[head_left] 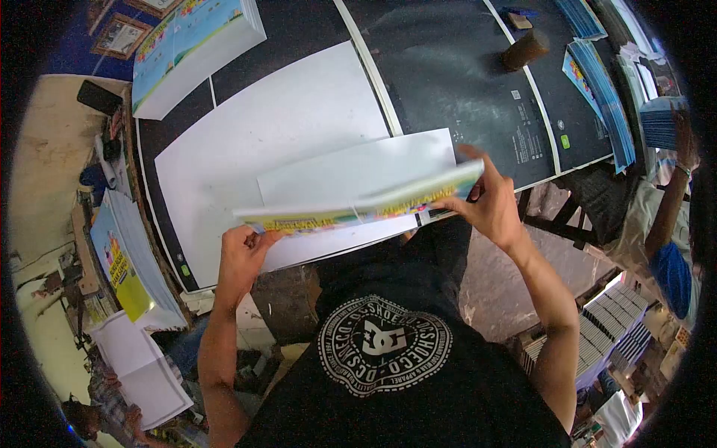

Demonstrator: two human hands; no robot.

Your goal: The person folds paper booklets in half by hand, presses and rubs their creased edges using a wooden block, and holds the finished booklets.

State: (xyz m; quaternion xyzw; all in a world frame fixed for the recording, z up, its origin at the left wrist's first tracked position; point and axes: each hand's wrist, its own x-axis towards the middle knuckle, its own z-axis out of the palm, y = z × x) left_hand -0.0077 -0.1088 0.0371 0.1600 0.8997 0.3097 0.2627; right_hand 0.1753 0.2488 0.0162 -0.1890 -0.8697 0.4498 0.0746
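While edges in hands (pixel 243 255) (pixel 494 209); printed paper (pixel 403 203)

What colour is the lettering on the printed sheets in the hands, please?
The lettering looks mainly yellow, though blurred, in the head view.

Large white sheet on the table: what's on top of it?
A smaller white sheet lies over the large white sheet. The left hand and right hand hold printed sheets above its near part, hiding whatever is directly beneath.
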